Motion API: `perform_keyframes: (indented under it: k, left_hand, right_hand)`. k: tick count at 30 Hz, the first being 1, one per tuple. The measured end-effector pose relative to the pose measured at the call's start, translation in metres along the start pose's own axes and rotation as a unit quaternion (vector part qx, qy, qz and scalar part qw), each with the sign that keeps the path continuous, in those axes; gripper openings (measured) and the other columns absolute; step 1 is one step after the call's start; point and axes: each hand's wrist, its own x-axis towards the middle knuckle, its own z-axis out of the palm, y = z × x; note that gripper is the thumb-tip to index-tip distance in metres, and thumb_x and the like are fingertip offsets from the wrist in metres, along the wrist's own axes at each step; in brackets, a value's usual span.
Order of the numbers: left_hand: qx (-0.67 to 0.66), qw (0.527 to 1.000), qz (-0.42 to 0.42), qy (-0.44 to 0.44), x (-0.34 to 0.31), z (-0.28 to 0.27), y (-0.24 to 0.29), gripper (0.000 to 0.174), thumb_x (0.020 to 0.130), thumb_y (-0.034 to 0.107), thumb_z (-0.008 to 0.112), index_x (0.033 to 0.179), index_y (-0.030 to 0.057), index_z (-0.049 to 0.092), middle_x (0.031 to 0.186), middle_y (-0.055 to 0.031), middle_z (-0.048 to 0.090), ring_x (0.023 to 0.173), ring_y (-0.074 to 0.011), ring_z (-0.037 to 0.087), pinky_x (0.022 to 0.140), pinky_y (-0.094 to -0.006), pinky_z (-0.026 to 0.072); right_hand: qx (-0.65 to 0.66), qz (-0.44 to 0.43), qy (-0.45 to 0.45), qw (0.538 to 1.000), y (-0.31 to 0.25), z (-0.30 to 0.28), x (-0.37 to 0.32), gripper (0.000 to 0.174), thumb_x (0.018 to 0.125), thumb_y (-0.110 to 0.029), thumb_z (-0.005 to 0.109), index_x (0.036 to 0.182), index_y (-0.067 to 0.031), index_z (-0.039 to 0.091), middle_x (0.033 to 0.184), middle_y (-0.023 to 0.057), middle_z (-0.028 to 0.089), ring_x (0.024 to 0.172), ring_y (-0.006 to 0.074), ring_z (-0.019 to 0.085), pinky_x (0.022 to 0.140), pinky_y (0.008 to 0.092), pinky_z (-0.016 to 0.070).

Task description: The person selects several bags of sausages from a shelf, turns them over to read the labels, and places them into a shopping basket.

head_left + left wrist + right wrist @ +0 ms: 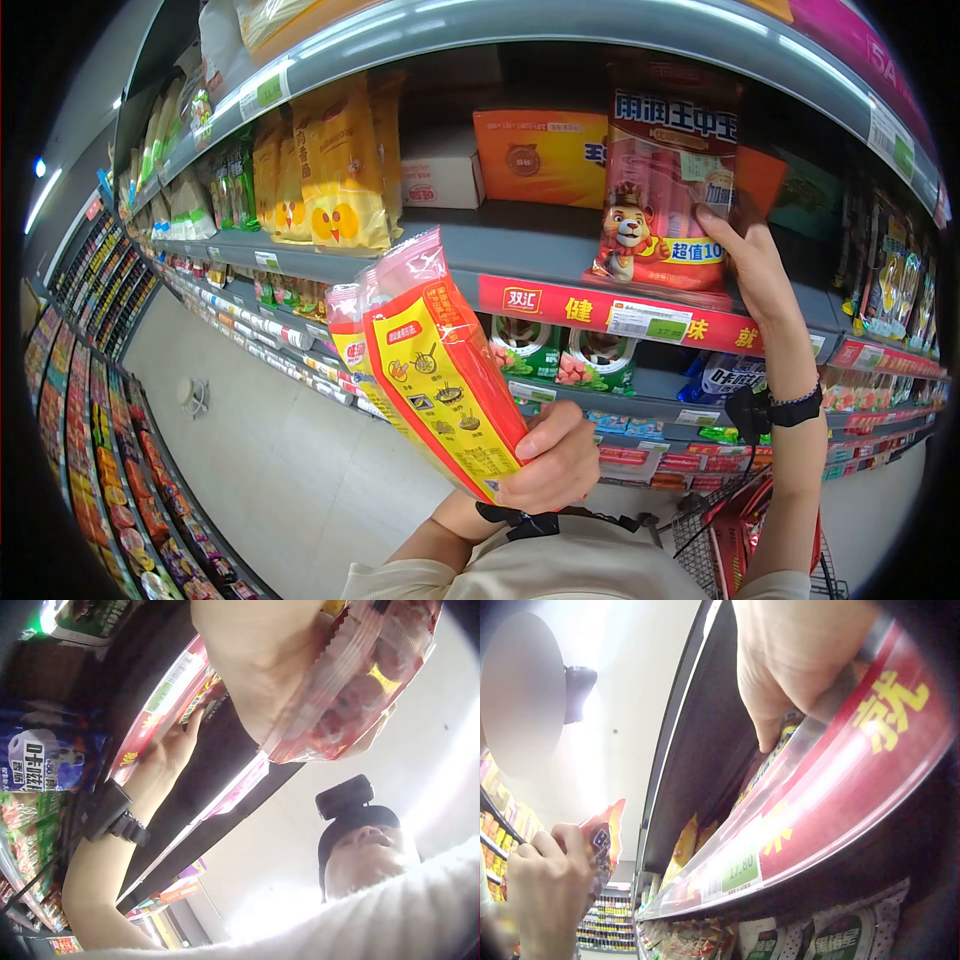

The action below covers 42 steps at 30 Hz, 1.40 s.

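My left hand [550,455] grips the bottom of a red and yellow sausage pack [440,385], its printed back with small food drawings facing me. The edge of another wrapper [346,325] shows just behind this pack. On the shelf, my right hand [752,262] holds the right side of a red sausage pack [640,215] with a lion cartoon, thumb on the front and other fingers hidden behind. That pack stands upright at the shelf's front edge. In the right wrist view, the shelf lip partly covers the right hand [802,664].
Yellow bags [340,170] stand further left on the shelf, with an orange box [540,155] behind. A red price strip [560,308] runs along the edge. Green bags [595,360] sit one shelf lower. A shopping cart [700,545] is at lower right.
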Motion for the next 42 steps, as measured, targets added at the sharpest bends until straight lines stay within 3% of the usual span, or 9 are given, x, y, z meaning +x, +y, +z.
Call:
perform_keyframes:
  k: [11,13,17,25,28,35,36,37,42]
  left_hand:
    - [0.067,0.987,0.034,0.143,0.013,0.029,0.022,0.015,0.097,0.018,0.043,0.097,0.0031,0.046,0.055,-0.0104,0.052,0.041,-0.0186,0.057,0.032,-0.0268,0.0427]
    - [0.223,0.91,0.098,0.336,0.022,0.061,0.037,0.051,0.091,0.049,0.048,0.106,0.0001,0.045,0.066,-0.0079,0.049,0.043,-0.0129,0.05,0.035,-0.024,0.0386]
    - [0.489,0.739,0.041,0.462,0.043,0.114,0.079,0.07,0.084,0.057,0.053,0.121,-0.0021,0.041,0.084,-0.012,0.049,0.062,-0.0147,0.053,0.048,-0.0238,0.0446]
    - [0.699,0.36,-0.086,0.612,0.094,0.161,0.118,0.052,0.095,0.045,0.045,0.116,-0.002,0.052,0.095,-0.0104,0.067,0.075,-0.013,0.068,0.065,-0.0268,0.0565]
    - [0.746,0.294,-0.146,0.579,0.089,0.153,0.12,0.051,0.094,0.043,0.049,0.117,-0.003,0.05,0.096,-0.0078,0.067,0.077,-0.0117,0.068,0.067,-0.0241,0.0558]
    - [0.72,0.374,-0.008,0.585,0.106,0.134,0.152,0.051,0.093,0.046,0.049,0.11,-0.0029,0.051,0.093,-0.0077,0.068,0.073,-0.0116,0.068,0.063,-0.0247,0.0548]
    - [0.746,0.338,0.063,0.57,0.106,0.123,0.16,0.051,0.094,0.046,0.049,0.108,-0.0034,0.05,0.08,-0.005,0.066,0.061,-0.0101,0.063,0.053,-0.0235,0.0508]
    - [0.757,0.188,0.027,0.625,0.111,0.131,0.159,0.049,0.094,0.047,0.049,0.103,-0.0005,0.052,0.065,-0.0015,0.056,0.051,-0.0085,0.054,0.044,-0.0236,0.0438]
    - [0.906,0.033,0.123,0.405,0.082,0.1,0.21,0.05,0.095,0.049,0.043,0.101,0.0001,0.05,0.066,-0.0049,0.049,0.053,-0.0105,0.041,0.05,-0.0273,0.0372]
  right_hand:
    - [0.041,-0.016,-0.019,0.999,-0.002,0.001,0.0,0.046,0.085,-0.019,0.066,0.121,-0.0001,0.044,0.113,0.0094,0.056,0.105,0.0157,0.053,0.093,0.0295,0.0404]
    - [0.046,0.004,-0.03,0.998,-0.003,0.0,0.001,0.046,0.085,-0.019,0.066,0.12,0.0005,0.044,0.113,0.0103,0.056,0.105,0.0163,0.053,0.093,0.0296,0.0409]
    - [0.035,-0.01,-0.024,0.999,-0.002,0.0,0.002,0.046,0.085,-0.017,0.066,0.119,0.0021,0.043,0.11,0.0113,0.057,0.103,0.0167,0.054,0.09,0.0293,0.0425]
    - [0.033,-0.02,-0.026,0.999,0.001,-0.001,0.004,0.047,0.085,-0.015,0.066,0.12,0.003,0.042,0.111,0.0123,0.057,0.103,0.0176,0.055,0.09,0.0301,0.0431]
    - [0.037,-0.024,-0.025,0.999,0.003,0.0,0.005,0.046,0.085,-0.015,0.065,0.121,0.0025,0.042,0.113,0.0126,0.057,0.104,0.0178,0.054,0.092,0.0313,0.0421]
    - [0.032,0.013,-0.039,0.999,-0.002,0.0,0.002,0.049,0.086,-0.017,0.064,0.126,-0.002,0.04,0.116,0.0094,0.055,0.108,0.0165,0.051,0.096,0.0306,0.0386]
    - [0.03,0.013,-0.041,0.999,-0.002,-0.001,0.002,0.049,0.086,-0.017,0.064,0.126,-0.002,0.04,0.116,0.0094,0.055,0.108,0.0165,0.051,0.096,0.0306,0.0386]
    - [0.026,0.008,-0.035,0.999,-0.003,0.0,0.002,0.048,0.086,-0.017,0.063,0.126,-0.0023,0.04,0.116,0.0091,0.055,0.108,0.0163,0.051,0.096,0.0306,0.0381]
    - [0.033,0.0,-0.025,0.999,-0.005,0.002,0.0,0.046,0.087,-0.016,0.064,0.123,0.0006,0.041,0.115,0.0115,0.056,0.106,0.0173,0.054,0.092,0.0303,0.0423]
